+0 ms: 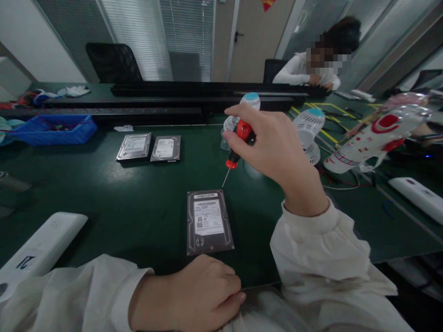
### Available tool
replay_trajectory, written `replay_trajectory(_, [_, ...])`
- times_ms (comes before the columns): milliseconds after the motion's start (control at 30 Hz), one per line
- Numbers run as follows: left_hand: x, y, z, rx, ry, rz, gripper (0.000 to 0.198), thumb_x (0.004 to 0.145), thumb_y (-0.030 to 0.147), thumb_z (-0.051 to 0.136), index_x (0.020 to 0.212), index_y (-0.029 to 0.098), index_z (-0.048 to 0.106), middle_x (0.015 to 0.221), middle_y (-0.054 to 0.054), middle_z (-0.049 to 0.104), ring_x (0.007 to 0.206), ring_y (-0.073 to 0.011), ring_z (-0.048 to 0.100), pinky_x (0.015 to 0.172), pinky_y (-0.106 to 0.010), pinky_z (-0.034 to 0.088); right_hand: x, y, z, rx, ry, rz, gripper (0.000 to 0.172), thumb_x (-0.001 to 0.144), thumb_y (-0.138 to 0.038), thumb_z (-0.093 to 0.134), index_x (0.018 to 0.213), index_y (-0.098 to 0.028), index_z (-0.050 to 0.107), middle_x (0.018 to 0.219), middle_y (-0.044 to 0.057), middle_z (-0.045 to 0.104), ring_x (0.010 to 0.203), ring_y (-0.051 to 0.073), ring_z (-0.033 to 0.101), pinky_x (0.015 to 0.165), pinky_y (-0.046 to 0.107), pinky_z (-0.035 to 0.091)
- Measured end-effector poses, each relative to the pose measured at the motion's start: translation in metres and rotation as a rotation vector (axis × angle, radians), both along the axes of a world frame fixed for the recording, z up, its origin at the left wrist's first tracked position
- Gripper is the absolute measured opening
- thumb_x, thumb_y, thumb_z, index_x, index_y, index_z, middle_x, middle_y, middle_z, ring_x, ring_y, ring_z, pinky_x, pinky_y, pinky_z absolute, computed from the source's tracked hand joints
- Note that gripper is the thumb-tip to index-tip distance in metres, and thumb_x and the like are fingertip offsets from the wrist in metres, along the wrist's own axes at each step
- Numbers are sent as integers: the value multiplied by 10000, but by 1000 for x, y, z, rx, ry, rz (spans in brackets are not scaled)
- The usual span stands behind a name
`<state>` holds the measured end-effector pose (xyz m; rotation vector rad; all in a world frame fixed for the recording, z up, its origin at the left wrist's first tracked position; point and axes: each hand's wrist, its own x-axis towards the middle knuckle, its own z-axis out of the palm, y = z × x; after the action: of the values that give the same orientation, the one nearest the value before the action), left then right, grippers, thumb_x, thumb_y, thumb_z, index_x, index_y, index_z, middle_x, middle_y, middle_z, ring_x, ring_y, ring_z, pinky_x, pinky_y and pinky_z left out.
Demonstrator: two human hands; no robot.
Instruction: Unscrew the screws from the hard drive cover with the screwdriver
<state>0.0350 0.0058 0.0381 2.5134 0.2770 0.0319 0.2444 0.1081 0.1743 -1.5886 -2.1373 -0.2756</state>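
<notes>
My right hand (273,147) grips a red and black screwdriver (238,140) by its handle. The thin shaft slants down and its tip touches the far right corner of a hard drive (208,222). That drive lies label up on the green table (104,198) in front of me. My left hand (197,295) rests near the table's front edge, just below the drive, with the fingers curled into a loose fist and nothing visible in it.
Two more hard drives (134,146) (166,148) lie side by side further back. A blue tray (57,129) stands far left. Small white fans (308,131) and a wrapped red and white object (377,136) sit right. White bars (38,251) (417,197) lie at both sides. Another person (311,69) sits beyond.
</notes>
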Motion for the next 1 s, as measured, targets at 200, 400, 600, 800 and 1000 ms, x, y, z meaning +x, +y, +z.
replay_trajectory(200, [-1,1,-1,-45,3,10,305,1076,234,554,786,186,635,790,-15,741,676,-155,694,617,-314,443,6,2,-3,11,68,131,549,1017,-399,575,1529,-204,592,1127,77,774,940,266,710,859,415,524])
replay_trajectory(400, [0,1,-1,-37,25,0,310,1078,246,554,790,179,646,789,-20,745,672,-155,696,615,-309,441,8,4,-3,47,66,105,500,995,-358,619,1455,-172,684,1018,98,795,875,273,717,824,432,537])
replay_trajectory(600, [2,2,2,-36,43,-1,312,1079,239,554,789,178,652,792,-22,752,685,-157,705,619,-310,444,9,5,-5,74,61,108,547,1034,-411,580,1524,-172,631,1194,111,789,1039,312,739,936,470,543])
replay_trajectory(800, [-1,1,-2,-57,21,17,307,1080,236,547,792,183,639,802,-17,750,690,-149,700,638,-303,445,8,5,-6,54,86,147,605,976,-273,552,1571,-171,592,1286,122,776,1071,322,736,933,479,553])
replay_trajectory(1000, [-2,-1,-8,-63,-25,30,321,1083,239,536,776,190,615,778,-9,738,666,-142,686,621,-307,411,5,4,-6,41,7,8,637,1031,-404,546,1632,-193,521,1225,127,775,991,319,723,891,472,535])
